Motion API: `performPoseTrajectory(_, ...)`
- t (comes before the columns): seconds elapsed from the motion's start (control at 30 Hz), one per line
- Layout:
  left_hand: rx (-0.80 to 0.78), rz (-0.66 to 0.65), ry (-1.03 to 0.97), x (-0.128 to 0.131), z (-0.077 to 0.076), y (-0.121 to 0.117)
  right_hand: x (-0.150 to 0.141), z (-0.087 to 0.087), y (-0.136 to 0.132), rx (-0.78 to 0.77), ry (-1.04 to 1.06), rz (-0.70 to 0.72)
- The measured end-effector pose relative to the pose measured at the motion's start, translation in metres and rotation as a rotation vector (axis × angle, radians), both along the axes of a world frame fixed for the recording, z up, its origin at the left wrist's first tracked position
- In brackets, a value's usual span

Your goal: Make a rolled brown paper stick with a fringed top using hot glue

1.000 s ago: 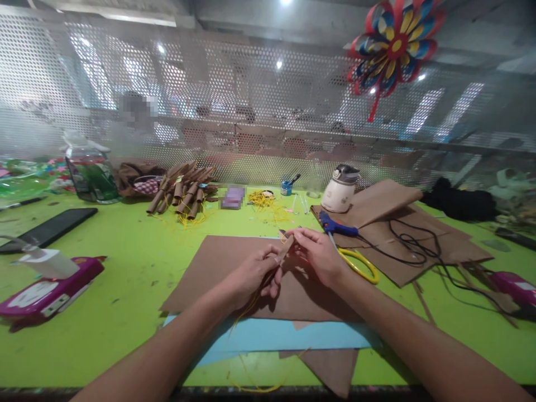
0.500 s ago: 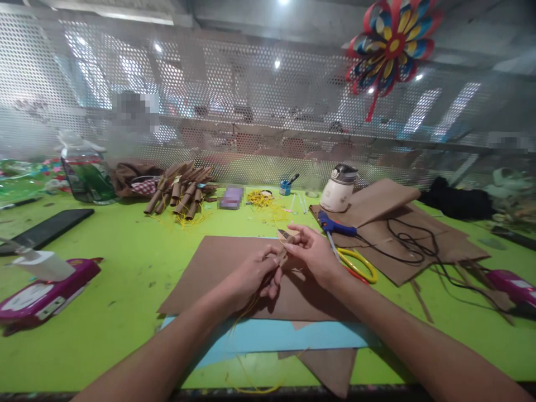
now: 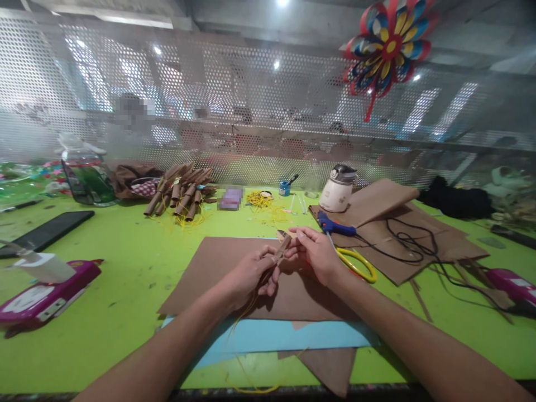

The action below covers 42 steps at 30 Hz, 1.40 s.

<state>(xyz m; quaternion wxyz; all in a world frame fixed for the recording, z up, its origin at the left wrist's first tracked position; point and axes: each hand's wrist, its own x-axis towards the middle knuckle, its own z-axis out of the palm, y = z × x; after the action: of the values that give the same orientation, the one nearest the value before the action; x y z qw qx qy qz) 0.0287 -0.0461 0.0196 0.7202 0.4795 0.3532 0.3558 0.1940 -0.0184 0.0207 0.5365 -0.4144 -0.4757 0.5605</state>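
Where the green bench (image 3: 125,279) spreads widest: it carries a brown sheet (image 3: 209,268) in the middle, lying over a light blue sheet (image 3: 301,338) whose near part sticks out toward the person.
Stacked brown paper (image 3: 381,206): well to the right, with a blue glue gun (image 3: 340,226) at its left edge, just beyond the right hand (image 3: 320,255).
Bundle of rolls (image 3: 188,204): far left on the bench, well apart from both hands.
Hands over the sheet: the left hand (image 3: 250,273) and the right hand meet above the brown sheet, with a slim brown roll (image 3: 283,248) between their fingers.
Slant of the roll: its long axis runs from the left palm up, rightward and away from the person; the free upper end points beside the right fingertips, so the left hand is nearer its lower part and the right hand its tip.
Left grip: closed around the roll's lower part, fingers curled beneath, thumb along it.
Right grip: half curled, thumb and index close together by the upper end; whether they pinch anything, I cannot tell.
Yellow string (image 3: 252,305): thin strands hang below the left hand toward the blue sheet.
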Motion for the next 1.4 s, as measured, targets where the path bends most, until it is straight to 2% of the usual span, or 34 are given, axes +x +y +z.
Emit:
performPoseTrajectory(0.2, 0.047, 0.020, 0.032, 0.001, 0.001, -0.001, -0.004, -0.009, -0.003, 0.085, -0.104, 0.058)
performPoseTrajectory(0.37, 0.028, -0.001, -0.005, 0.002, 0.005, -0.003, -0.005, -0.017, 0.000, 0.168, -0.131, 0.037)
performPoseTrajectory(0.47, 0.012, -0.015, -0.033, 0.000, 0.004, -0.001, -0.004, -0.013, -0.001, 0.152, -0.109, 0.037)
performPoseTrajectory(0.63, -0.008, -0.002, -0.052, -0.004, 0.001, 0.005, 0.000, -0.004, -0.003, 0.022, 0.024, 0.076)
performPoseTrajectory(0.77, -0.030, 0.065, -0.039, -0.004, 0.004, 0.005, 0.001, -0.004, -0.003, 0.015, -0.052, 0.037)
performPoseTrajectory(1.03, -0.085, 0.118, -0.154, -0.011, 0.009, 0.008, 0.010, -0.004, 0.002, 0.112, -0.241, 0.019)
performPoseTrajectory(1.17, -0.089, 0.118, -0.179, -0.013, 0.008, 0.009, 0.014, -0.002, 0.003, 0.216, -0.329, 0.014)
performPoseTrajectory(1.4, -0.049, 0.081, -0.180, -0.013, 0.008, 0.008, 0.014, 0.000, 0.002, 0.263, -0.295, 0.030)
